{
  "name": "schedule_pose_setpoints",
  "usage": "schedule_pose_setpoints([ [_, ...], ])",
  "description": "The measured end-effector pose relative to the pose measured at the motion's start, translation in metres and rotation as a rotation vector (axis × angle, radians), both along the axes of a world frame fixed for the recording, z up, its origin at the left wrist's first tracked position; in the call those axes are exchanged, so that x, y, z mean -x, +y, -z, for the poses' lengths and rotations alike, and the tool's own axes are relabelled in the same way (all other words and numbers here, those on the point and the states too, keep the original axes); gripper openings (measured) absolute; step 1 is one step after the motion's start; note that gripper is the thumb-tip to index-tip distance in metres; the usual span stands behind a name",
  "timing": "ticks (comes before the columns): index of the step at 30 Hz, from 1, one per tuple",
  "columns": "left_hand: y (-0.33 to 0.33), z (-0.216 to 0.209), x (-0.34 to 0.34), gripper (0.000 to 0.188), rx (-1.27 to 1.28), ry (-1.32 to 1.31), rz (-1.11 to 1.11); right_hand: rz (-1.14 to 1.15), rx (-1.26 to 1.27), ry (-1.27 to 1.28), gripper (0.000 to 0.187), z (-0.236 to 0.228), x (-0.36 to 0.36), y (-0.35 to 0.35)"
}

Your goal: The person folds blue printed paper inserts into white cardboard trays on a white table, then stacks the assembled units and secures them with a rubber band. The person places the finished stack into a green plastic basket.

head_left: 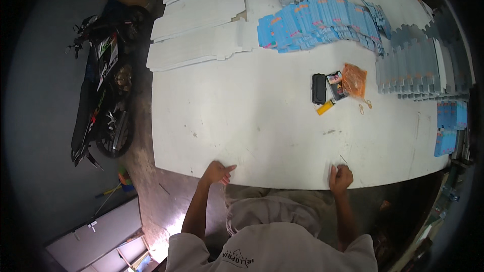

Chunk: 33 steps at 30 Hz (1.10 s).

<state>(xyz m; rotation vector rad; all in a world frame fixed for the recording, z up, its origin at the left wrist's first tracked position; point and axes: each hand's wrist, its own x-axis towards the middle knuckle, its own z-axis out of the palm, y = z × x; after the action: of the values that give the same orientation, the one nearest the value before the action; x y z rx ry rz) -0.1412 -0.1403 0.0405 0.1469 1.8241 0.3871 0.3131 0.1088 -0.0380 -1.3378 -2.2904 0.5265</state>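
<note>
My left hand (217, 172) rests at the near edge of the white table (242, 121), its fingers curled in and the thumb pointing right along the surface. No object shows in it. Farther right along the same edge, my right hand (342, 177) lies closed in a loose fist with the thumb up. Nothing can be seen held in it. A thin dark line or sliver (344, 159) is on the tabletop just beyond its knuckles; I cannot tell which it is.
Flat white card sheets (201, 15) lie far left. Fanned blue printed cartons (317, 22) and grey-white folded pieces (413, 68) stand far and right. A black case (318, 88), yellow lighter (325, 107) and orange bag (354, 80) lie mid-right. A motorcycle (103, 90) stands left.
</note>
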Motion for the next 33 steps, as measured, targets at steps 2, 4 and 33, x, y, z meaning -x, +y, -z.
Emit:
schedule_pose_setpoints([
  [2, 0.008, -0.005, -0.003, 0.069, 0.026, -0.023, 0.035, 0.032, 0.002, 0.022, 0.022, -0.001, -0.004, 0.001],
  [4, 0.002, 0.000, -0.005, 0.070, 0.010, -0.012, 0.016, 0.045, -0.020, 0.038, 0.021, -0.001, -0.007, 0.001],
  [33, -0.009, -0.005, -0.003, 0.071, -0.175, 0.006, 0.078, -0.485, -0.161, 0.453, 0.034, -0.074, 0.404, 0.170],
])
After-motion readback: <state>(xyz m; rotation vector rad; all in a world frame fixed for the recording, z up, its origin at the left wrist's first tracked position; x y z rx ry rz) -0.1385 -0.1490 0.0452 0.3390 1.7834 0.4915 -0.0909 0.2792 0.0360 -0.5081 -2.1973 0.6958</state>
